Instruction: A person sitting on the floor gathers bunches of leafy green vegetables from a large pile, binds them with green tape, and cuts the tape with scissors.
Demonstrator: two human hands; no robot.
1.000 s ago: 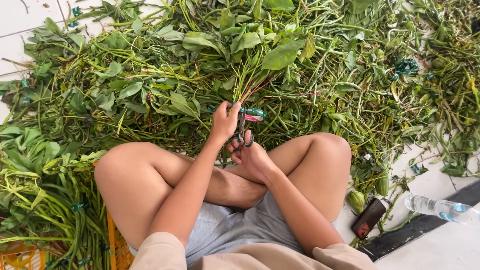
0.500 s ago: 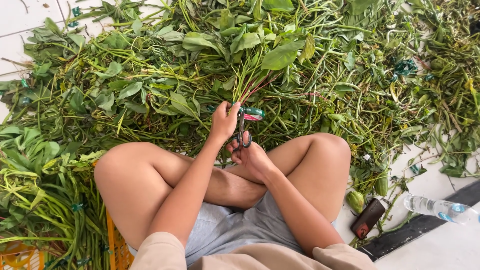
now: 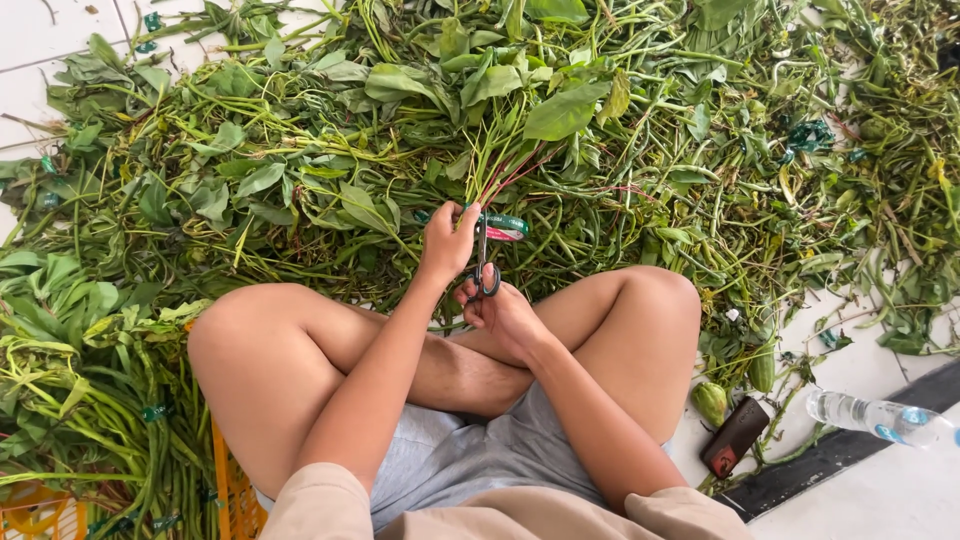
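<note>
The left hand [image 3: 447, 240] had its fingers closed around a bundle of greens [image 3: 520, 130]: reddish-green stalks bound by a green and pink band [image 3: 505, 226], broad leaves fanning out above the fingers; the right hand [image 3: 500, 312], just below, had its fingers through the loops of dark-handled scissors [image 3: 484, 262], blades pointing up at the band; loose leafy stems [image 3: 250, 170] covered the floor beyond both hands.

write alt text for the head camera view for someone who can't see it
Seen from above, a person sits cross-legged on a white tiled floor; the left hand grips a banded bundle of leafy stems while the right hand works scissors at it, amid heaped greens.
</note>
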